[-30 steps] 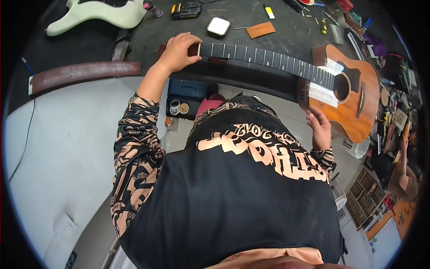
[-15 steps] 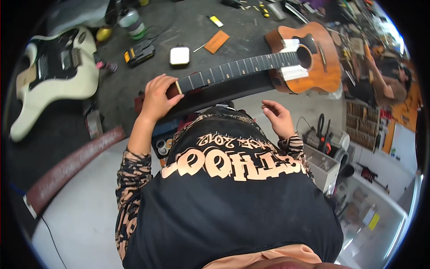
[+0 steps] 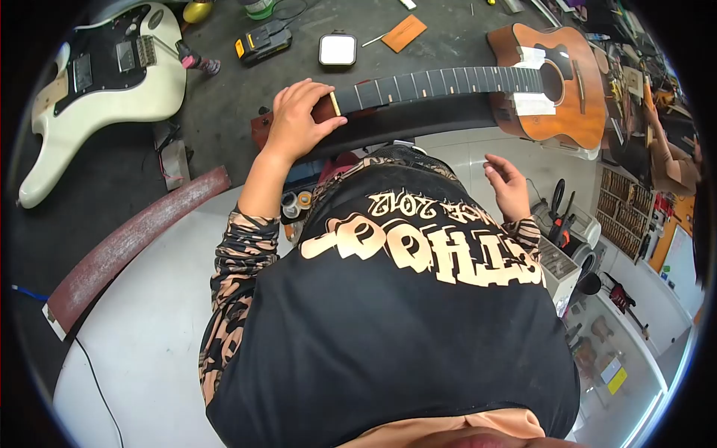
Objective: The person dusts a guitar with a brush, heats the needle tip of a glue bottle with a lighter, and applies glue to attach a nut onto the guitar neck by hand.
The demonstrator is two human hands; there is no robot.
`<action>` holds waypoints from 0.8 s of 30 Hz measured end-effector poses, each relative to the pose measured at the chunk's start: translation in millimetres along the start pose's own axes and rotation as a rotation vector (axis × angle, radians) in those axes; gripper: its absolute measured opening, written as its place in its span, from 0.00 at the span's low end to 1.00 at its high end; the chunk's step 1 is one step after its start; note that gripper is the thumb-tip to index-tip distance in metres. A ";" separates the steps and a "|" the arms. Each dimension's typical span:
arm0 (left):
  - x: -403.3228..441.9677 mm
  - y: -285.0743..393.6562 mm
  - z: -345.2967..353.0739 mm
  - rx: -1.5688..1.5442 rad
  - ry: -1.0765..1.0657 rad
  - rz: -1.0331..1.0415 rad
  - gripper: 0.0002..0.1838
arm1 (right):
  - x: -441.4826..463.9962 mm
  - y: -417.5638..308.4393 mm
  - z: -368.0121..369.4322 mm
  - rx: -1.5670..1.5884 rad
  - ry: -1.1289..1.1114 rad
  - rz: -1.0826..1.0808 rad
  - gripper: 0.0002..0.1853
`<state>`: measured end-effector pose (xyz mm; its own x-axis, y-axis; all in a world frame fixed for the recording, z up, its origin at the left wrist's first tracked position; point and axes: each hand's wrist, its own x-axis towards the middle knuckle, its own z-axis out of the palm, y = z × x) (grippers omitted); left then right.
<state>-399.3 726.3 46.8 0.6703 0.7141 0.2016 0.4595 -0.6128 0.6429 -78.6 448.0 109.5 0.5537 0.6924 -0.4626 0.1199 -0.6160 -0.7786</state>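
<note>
An acoustic guitar (image 3: 571, 112) lies face up across the bench, its body at the right and its neck (image 3: 426, 86) pointing left. Strips of white tape (image 3: 535, 104) sit on the top beside the fretboard, and no strings can be made out. At the neck's left end, my left hand (image 3: 296, 119) is closed over the headstock, with thumb and index finger at the pale nut (image 3: 335, 103). The hand hides most of the headstock. My right hand (image 3: 509, 185) hovers below the neck near my body, fingers loosely bent and apart, holding nothing.
A white electric guitar body (image 3: 142, 104) lies at the left. Behind the neck are a yellow-black battery pack (image 3: 263, 42), a white-topped square case (image 3: 337, 51) and an orange-brown sheet (image 3: 405, 33). A long curved reddish block (image 3: 142, 246) rests at lower left. Another person (image 3: 672, 164) is at far right.
The view has shifted, so the bench and guitars appear farther right or higher. My left hand stays on the headstock. My right hand remains free beside my body.
</note>
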 end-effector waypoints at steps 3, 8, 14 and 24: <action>-4.0 -2.1 3.3 0.020 0.037 0.024 0.29 | -6.9 -5.4 0.7 0.000 0.025 0.070 0.16; 0.6 -5.8 7.5 0.028 0.066 0.081 0.26 | -19.1 -16.4 23.2 -0.025 -0.008 0.153 0.17; 5.4 -8.8 14.0 0.029 0.055 0.103 0.26 | -22.9 -13.9 43.7 -0.026 -0.106 0.084 0.17; 9.4 -0.1 -4.7 0.035 0.086 0.208 0.24 | -25.8 14.4 40.5 -0.122 -0.069 -0.110 0.15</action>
<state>-395.8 734.8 52.1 0.7013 0.5967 0.3900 0.3381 -0.7601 0.5549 -124.6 436.5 93.0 0.4746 0.7797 -0.4084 0.2784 -0.5731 -0.7707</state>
